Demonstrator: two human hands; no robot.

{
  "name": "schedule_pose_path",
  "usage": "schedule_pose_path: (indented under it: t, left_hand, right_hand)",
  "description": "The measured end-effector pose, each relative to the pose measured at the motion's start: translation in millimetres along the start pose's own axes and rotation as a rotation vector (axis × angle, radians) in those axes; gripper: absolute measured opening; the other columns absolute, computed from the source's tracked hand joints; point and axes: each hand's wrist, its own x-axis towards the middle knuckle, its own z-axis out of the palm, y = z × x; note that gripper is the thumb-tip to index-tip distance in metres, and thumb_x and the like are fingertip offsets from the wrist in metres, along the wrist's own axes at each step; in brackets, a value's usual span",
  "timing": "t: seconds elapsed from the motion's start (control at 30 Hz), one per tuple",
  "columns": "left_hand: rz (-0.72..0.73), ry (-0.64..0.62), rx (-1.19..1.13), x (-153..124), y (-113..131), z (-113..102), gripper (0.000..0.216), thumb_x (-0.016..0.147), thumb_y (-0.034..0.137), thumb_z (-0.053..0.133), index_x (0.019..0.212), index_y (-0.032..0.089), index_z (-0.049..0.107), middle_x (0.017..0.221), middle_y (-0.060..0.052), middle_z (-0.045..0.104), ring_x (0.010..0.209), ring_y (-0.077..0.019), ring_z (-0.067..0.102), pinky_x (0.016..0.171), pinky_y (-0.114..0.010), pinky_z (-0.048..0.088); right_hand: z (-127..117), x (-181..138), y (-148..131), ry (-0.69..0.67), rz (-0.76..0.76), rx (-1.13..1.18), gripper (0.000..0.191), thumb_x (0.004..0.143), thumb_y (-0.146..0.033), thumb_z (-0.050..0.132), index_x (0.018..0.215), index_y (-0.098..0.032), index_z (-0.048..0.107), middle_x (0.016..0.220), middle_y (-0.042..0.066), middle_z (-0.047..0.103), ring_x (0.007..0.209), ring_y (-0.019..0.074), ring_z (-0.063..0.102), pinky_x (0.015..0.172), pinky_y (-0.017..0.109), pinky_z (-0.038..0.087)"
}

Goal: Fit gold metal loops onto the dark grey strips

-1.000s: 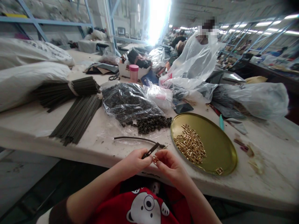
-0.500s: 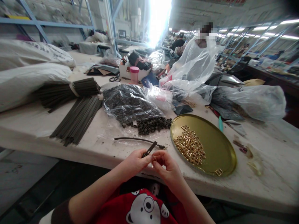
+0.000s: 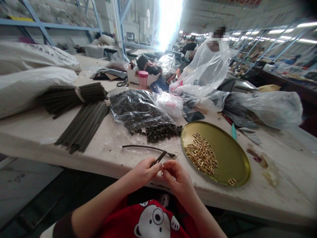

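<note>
My left hand (image 3: 146,170) is closed on a dark narrow strap (image 3: 160,157), whose end sticks up past the fingers. The fingers of my right hand (image 3: 177,177) are pinched around a small gold buckle (image 3: 162,170), close against the left fingertips. Both hands meet just above the table's front edge. Behind them lies another dark strap (image 3: 146,147), with a gold buckle at its right end. To the right, a round gold tray (image 3: 230,142) carries a heap of gold buckles (image 3: 201,155) and one apart near its front rim.
Small black loops (image 3: 162,133) spill from a clear plastic bag (image 3: 138,107) beyond the hands. Dark strips (image 3: 84,127) lie at left beside a tied bundle (image 3: 92,92). A pink-lidded jar (image 3: 143,80) stands farther back. Across the table is a person behind clear plastic (image 3: 204,71).
My hands stay together in nearly the same spot. The strap end and the buckle have shifted slightly between my fingers. Things on the table lie as before.
</note>
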Motion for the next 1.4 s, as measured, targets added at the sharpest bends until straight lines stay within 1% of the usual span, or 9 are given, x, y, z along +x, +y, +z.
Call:
schedule_pose_path:
  t: [0.1,0.2,0.33,0.63,0.77,0.97,1.1,1.2,1.4]
  left_hand:
    - [-0.021,-0.008,-0.005,-7.9,0.8,-5.3,0.03,0.087,0.039,0.032,0.075,0.016,0.048,0.06,0.004,0.042,0.057,-0.0116,0.041,0.055,-0.022,0.033]
    - [0.014,0.005,0.085,-14.4,0.1,-8.5,0.025,0.087,0.033,0.033,0.079,0.016,0.05,0.065,0.003,0.046,0.063,-0.0129,0.045,0.059,-0.023,0.034]
    - [0.07,0.003,0.214,-15.6,-0.1,-4.8,0.024,0.087,0.028,0.035,0.074,0.017,0.052,0.071,0.001,0.052,0.069,-0.0145,0.047,0.062,-0.024,0.034]
    - [0.167,0.004,0.414,-10.1,-6.7,0.1,0.024,0.088,0.025,0.036,0.072,0.018,0.052,0.073,-0.001,0.054,0.071,-0.0151,0.049,0.064,-0.024,0.035]
    - [0.162,-0.013,0.411,-8.0,-7.2,3.3,0.023,0.088,0.025,0.035,0.077,0.018,0.055,0.077,-0.002,0.057,0.073,-0.0156,0.05,0.067,-0.025,0.036]
    - [0.026,-0.013,0.264,-3.4,-1.7,9.9,0.018,0.087,0.026,0.038,0.082,0.017,0.054,0.077,-0.002,0.059,0.072,-0.0159,0.053,0.063,-0.025,0.037]
    - [0.009,-0.037,0.178,-5.3,-2.5,9.6,0.014,0.085,0.027,0.044,0.084,0.017,0.054,0.079,-0.001,0.06,0.074,-0.0156,0.054,0.065,-0.024,0.038]
    - [0.009,-0.025,0.125,-7.0,-2.3,9.5,0.014,0.084,0.027,0.046,0.084,0.017,0.055,0.08,-0.001,0.061,0.074,-0.015,0.054,0.065,-0.023,0.038]
    - [0.01,-0.025,-0.024,-10.5,0.4,9.7,0.017,0.084,0.03,0.047,0.081,0.016,0.055,0.076,0.0,0.062,0.072,-0.0135,0.054,0.065,-0.022,0.04]
  right_hand:
    - [-3.0,1.1,-4.8,0.067,0.072,0.212,0.011,0.077,-0.028,0.058,0.083,-0.02,0.054,0.069,-0.002,0.056,0.061,0.0101,0.052,0.058,0.023,0.043]
    - [-4.1,2.6,-9.3,0.109,0.161,0.44,0.014,0.075,-0.031,0.063,0.08,-0.02,0.055,0.066,-0.004,0.057,0.058,0.0083,0.052,0.058,0.022,0.044]
    - [-0.1,2.3,-10.2,0.131,0.274,0.713,0.02,0.07,-0.028,0.069,0.085,-0.022,0.057,0.068,-0.005,0.058,0.057,0.0063,0.053,0.057,0.019,0.045]
    - [1.9,1.7,-8.5,0.209,0.475,0.926,0.033,0.054,-0.025,0.08,0.082,-0.02,0.062,0.064,-0.006,0.055,0.053,0.0046,0.052,0.05,0.016,0.047]
    - [8.9,0.5,-6.0,0.18,0.493,0.905,0.033,0.056,-0.026,0.079,0.083,-0.02,0.062,0.064,-0.006,0.055,0.053,0.0054,0.053,0.051,0.016,0.047]
    - [16.3,-4.8,0.4,0.131,0.376,0.736,0.023,0.067,-0.029,0.072,0.08,-0.019,0.057,0.071,-0.004,0.059,0.058,0.007,0.055,0.057,0.019,0.047]
    - [11.3,-3.2,0.8,0.155,0.398,0.838,0.02,0.07,-0.029,0.069,0.079,-0.019,0.055,0.065,-0.006,0.055,0.054,0.0051,0.05,0.055,0.017,0.044]
    - [11.4,-3.3,0.1,0.131,0.398,0.851,0.018,0.072,-0.03,0.067,0.08,-0.018,0.055,0.068,-0.005,0.055,0.057,0.0057,0.05,0.056,0.018,0.043]
    - [17.3,-10.3,-2.0,0.137,0.31,0.594,0.016,0.076,-0.033,0.062,0.081,-0.018,0.056,0.071,-0.003,0.056,0.062,0.0083,0.05,0.059,0.019,0.042]
